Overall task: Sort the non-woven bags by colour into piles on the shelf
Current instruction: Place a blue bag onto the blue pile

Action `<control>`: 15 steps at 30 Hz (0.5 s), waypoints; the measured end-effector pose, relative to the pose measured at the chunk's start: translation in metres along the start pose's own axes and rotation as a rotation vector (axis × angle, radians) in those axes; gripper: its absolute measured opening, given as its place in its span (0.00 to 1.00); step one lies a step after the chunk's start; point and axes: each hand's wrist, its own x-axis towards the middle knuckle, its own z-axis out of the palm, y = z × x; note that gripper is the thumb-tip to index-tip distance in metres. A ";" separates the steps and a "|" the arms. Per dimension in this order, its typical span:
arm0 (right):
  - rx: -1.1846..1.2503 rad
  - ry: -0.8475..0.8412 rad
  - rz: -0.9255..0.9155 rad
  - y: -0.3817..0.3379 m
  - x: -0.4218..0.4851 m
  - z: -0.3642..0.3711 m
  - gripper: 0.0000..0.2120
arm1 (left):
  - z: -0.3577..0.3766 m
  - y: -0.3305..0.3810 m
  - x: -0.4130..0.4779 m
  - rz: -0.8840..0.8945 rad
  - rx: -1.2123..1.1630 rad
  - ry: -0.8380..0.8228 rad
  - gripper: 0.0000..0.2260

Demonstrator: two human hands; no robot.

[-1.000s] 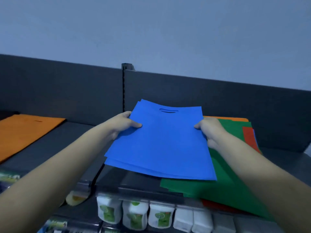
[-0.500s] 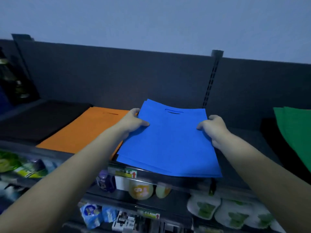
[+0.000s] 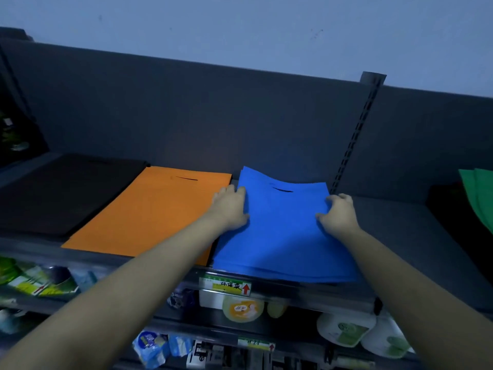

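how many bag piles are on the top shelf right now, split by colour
black pile: 1
orange pile: 1
blue pile, gripped at its sides by the left hand and the right hand: 1
green pile, cut off at the right edge of the view: 1
total: 4 piles

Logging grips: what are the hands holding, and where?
The blue bags: left hand grips their left edge, right hand their right edge.

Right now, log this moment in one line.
blue bags: on shelf beside orange pile | left hand: grips left edge | right hand: grips right edge
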 end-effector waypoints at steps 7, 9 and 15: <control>-0.389 -0.138 -0.134 0.028 0.009 0.045 0.41 | 0.010 -0.007 0.009 0.273 0.315 -0.060 0.20; -0.419 -0.114 -0.160 0.032 0.009 0.051 0.41 | 0.013 -0.001 0.010 0.272 0.371 -0.023 0.20; -0.404 -0.109 -0.158 0.031 0.006 0.049 0.39 | 0.024 0.008 0.011 0.228 0.470 0.037 0.19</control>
